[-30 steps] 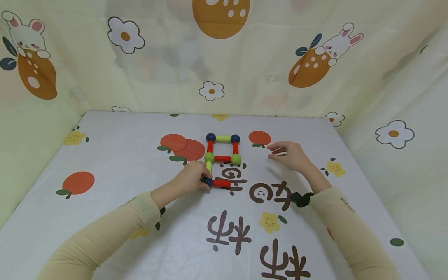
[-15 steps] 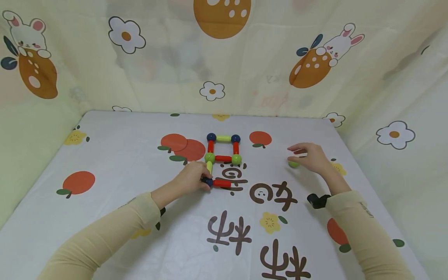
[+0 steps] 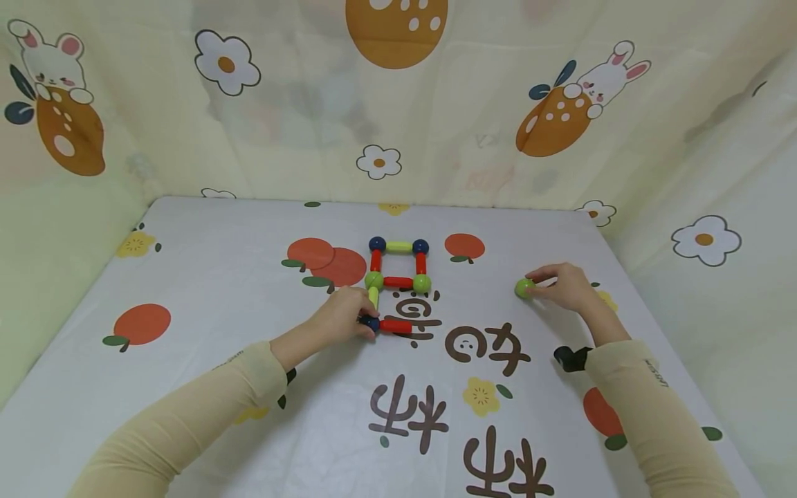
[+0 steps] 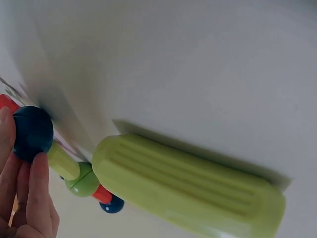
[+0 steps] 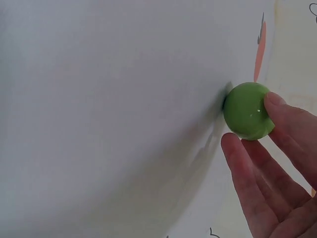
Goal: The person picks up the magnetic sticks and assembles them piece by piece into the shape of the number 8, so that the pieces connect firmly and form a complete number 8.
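Note:
My left hand (image 3: 344, 315) pinches a dark blue ball (image 4: 33, 131) at the near end of a magnetic rod-and-ball figure. From that ball a red rod (image 3: 397, 326) extends right, and a yellow-green rod (image 3: 373, 296) runs up to a green ball (image 3: 374, 280). Beyond it the figure forms a square, with another green ball (image 3: 422, 283) and two dark blue balls at the far corners. Off to the right, my right hand (image 3: 566, 286) pinches a loose green ball (image 5: 247, 110) between thumb and fingers, at the tabletop.
A loose yellow-green rod (image 4: 188, 186) lies close to the left wrist camera; the left arm hides it in the head view. The table cover (image 3: 249, 408) has printed fruit, flowers and brown characters. Patterned curtains (image 3: 299, 124) hang behind and at both sides.
My right hand has moved right, away from the figure, and taken hold of the loose green ball. The left hand stays on the dark blue ball.

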`<control>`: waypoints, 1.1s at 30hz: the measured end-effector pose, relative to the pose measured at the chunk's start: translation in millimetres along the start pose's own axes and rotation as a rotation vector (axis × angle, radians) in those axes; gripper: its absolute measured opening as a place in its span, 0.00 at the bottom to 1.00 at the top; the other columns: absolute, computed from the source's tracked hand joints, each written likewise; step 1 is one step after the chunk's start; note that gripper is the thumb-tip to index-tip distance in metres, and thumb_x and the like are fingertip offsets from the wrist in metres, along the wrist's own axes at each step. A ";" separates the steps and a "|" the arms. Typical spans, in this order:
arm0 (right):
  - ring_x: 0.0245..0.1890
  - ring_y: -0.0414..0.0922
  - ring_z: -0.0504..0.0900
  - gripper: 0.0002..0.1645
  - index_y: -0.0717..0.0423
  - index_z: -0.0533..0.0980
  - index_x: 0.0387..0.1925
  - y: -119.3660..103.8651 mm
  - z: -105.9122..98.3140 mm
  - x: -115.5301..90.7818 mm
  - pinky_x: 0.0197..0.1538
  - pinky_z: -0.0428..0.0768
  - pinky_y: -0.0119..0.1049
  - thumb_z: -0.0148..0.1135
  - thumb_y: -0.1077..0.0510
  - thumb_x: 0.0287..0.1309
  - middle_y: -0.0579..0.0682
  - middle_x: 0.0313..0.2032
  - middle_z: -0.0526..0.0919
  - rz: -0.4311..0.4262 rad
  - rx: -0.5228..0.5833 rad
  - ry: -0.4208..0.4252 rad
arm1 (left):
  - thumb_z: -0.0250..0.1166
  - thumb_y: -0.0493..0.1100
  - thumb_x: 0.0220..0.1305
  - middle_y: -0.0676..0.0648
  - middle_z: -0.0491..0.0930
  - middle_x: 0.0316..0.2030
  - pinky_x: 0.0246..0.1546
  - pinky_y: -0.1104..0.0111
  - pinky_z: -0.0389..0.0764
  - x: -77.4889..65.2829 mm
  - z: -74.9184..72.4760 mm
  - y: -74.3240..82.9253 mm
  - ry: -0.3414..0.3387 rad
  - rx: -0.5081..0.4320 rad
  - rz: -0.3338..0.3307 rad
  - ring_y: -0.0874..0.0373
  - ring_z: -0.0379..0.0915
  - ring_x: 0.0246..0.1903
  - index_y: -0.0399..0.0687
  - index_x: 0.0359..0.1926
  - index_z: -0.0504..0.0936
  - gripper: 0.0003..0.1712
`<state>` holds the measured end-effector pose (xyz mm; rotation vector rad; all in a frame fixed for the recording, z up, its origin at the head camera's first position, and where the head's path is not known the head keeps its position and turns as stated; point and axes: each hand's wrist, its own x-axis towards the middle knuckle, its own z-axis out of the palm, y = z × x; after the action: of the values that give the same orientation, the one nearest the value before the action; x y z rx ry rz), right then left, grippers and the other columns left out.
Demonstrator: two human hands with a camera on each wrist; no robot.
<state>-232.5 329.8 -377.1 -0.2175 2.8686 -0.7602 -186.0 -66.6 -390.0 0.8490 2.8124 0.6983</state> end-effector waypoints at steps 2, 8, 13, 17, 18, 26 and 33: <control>0.43 0.59 0.76 0.24 0.66 0.75 0.49 0.8 0.3 0.6 0.34 0.76 0.37 0.64 0.56 0.52 0.66 0.46 0.77 0.012 0.004 -0.017 | 0.76 0.40 0.40 0.50 0.77 0.29 0.33 0.72 0.73 0.0 -0.1 0.0 0.001 -0.003 0.001 0.59 0.70 0.32 0.40 0.36 0.86 0.18; 0.44 0.57 0.75 0.23 0.64 0.77 0.46 -0.5 1.6 1.8 0.37 0.73 0.37 0.66 0.55 0.50 0.63 0.44 0.78 0.010 0.014 -0.031 | 0.76 0.40 0.40 0.50 0.77 0.29 0.32 0.72 0.72 -0.2 -0.7 0.3 -0.004 -0.011 -0.002 0.59 0.69 0.32 0.40 0.36 0.85 0.18; 0.44 0.55 0.74 0.23 0.62 0.78 0.44 -5.7 6.1 3.9 0.38 0.72 0.37 0.68 0.53 0.48 0.60 0.42 0.80 -0.003 0.026 -0.063 | 0.76 0.40 0.40 0.50 0.77 0.29 0.32 0.72 0.72 -0.1 -1.2 1.1 -0.008 -0.012 -0.010 0.59 0.69 0.31 0.40 0.36 0.86 0.18; 0.42 0.52 0.74 0.22 0.61 0.79 0.42 -12.2 11.2 4.9 0.38 0.72 0.37 0.70 0.53 0.46 0.56 0.39 0.81 -0.029 0.034 -0.079 | 0.76 0.40 0.40 0.50 0.77 0.29 0.32 0.72 0.72 0.0 -1.8 1.8 -0.013 -0.011 -0.014 0.59 0.69 0.32 0.40 0.36 0.86 0.18; 0.41 0.51 0.74 0.21 0.62 0.79 0.41 -14.0 12.7 4.9 0.38 0.72 0.37 0.70 0.53 0.46 0.56 0.39 0.82 -0.038 0.039 -0.081 | 0.76 0.40 0.40 0.50 0.77 0.29 0.32 0.72 0.72 0.0 -1.8 1.8 -0.015 -0.010 -0.016 0.59 0.69 0.32 0.41 0.36 0.86 0.18; 0.40 0.51 0.76 0.20 0.61 0.79 0.40 -33.1 27.3 3.4 0.40 0.73 0.38 0.71 0.54 0.45 0.55 0.38 0.82 -0.089 0.082 -0.104 | 0.76 0.41 0.41 0.50 0.77 0.29 0.31 0.72 0.71 0.3 -1.4 1.2 -0.021 -0.012 -0.019 0.59 0.68 0.32 0.41 0.37 0.86 0.18; 0.34 0.47 0.80 0.17 0.61 0.79 0.38 -51.2 40.1 2.8 0.39 0.76 0.38 0.70 0.57 0.45 0.53 0.36 0.82 -0.129 0.129 -0.148 | 0.76 0.41 0.41 0.50 0.77 0.30 0.32 0.72 0.72 -0.7 -2.1 1.8 -0.020 -0.015 -0.021 0.59 0.69 0.32 0.41 0.37 0.86 0.18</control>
<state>-222.3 266.1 -386.2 -0.4257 2.6756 -0.9074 -185.1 -66.5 -387.4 0.8179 2.7909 0.7032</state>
